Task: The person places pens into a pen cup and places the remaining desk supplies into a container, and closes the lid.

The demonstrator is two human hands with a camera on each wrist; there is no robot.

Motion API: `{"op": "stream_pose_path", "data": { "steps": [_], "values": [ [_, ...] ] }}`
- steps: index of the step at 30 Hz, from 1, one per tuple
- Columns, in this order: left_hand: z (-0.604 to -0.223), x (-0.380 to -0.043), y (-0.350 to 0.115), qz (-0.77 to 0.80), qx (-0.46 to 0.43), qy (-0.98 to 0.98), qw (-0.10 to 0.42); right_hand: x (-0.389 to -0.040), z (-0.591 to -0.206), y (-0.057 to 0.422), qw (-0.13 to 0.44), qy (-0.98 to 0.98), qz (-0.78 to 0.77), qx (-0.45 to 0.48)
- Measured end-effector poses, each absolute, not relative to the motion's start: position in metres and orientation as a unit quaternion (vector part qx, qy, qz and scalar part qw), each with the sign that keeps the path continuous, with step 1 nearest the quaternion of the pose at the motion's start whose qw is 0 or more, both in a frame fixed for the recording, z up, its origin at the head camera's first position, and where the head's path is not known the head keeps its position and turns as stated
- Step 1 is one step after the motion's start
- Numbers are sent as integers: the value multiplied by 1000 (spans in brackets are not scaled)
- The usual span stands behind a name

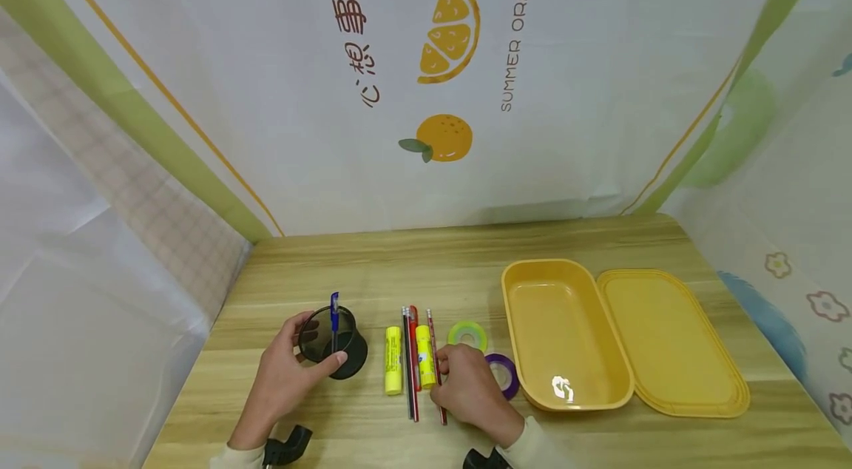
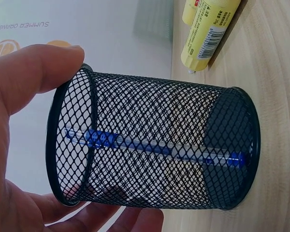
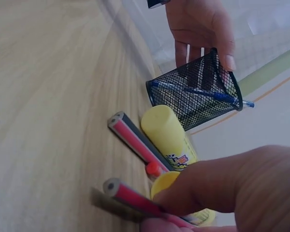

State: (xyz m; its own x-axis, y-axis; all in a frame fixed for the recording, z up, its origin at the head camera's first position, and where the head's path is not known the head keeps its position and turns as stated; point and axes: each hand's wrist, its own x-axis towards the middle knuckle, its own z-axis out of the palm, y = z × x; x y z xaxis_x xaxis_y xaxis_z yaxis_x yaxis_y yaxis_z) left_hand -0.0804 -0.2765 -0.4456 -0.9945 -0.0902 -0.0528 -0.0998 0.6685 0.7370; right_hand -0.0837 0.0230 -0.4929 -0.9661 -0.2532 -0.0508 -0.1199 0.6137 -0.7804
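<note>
My left hand [image 1: 282, 379] grips a black mesh pen holder [image 2: 150, 140] near its rim, thumb on one side and fingers on the other. The holder stands on the table with a blue pen [image 1: 335, 312] leaning inside it. To the right, my right hand [image 1: 469, 389] pinches a striped red pencil [image 3: 130, 195] between thumb and fingers, low over the table. Beside it lie two yellow glue sticks [image 1: 393, 361], a red pen [image 1: 413, 325] and a pair of pencils [image 1: 410, 387], one dark and one red. Fingers partly cover the nearer glue stick.
Right of my right hand lie a green tape roll [image 1: 455, 332] and a purple tape roll [image 1: 512, 374]. Farther right stands a yellow box [image 1: 509, 306], with its yellow lid [image 1: 672, 339] flat beside it. A printed cloth [image 1: 566, 121] hangs behind the wooden table [image 1: 426, 254].
</note>
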Motion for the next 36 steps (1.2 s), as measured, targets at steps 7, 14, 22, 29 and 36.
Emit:
{"op": "stream_pose_path", "data": {
  "steps": [7,14,22,29,36],
  "values": [
    [-445,-81,-276,407,-51,912,5,-83,-490,25,97,887,-442,-93],
    [-446,-82,-276,406,-43,913,5,-85,-492,29,118,868,-477,-76],
    [-448,-78,-277,403,-44,914,10,-84,-493,34,135,851,-503,-69],
    [-448,-82,-277,400,-42,915,6,-86,-490,36,138,843,-515,-73],
    [-447,-83,-277,401,-45,915,6,-91,-487,40,135,839,-523,-67]
  ]
}}
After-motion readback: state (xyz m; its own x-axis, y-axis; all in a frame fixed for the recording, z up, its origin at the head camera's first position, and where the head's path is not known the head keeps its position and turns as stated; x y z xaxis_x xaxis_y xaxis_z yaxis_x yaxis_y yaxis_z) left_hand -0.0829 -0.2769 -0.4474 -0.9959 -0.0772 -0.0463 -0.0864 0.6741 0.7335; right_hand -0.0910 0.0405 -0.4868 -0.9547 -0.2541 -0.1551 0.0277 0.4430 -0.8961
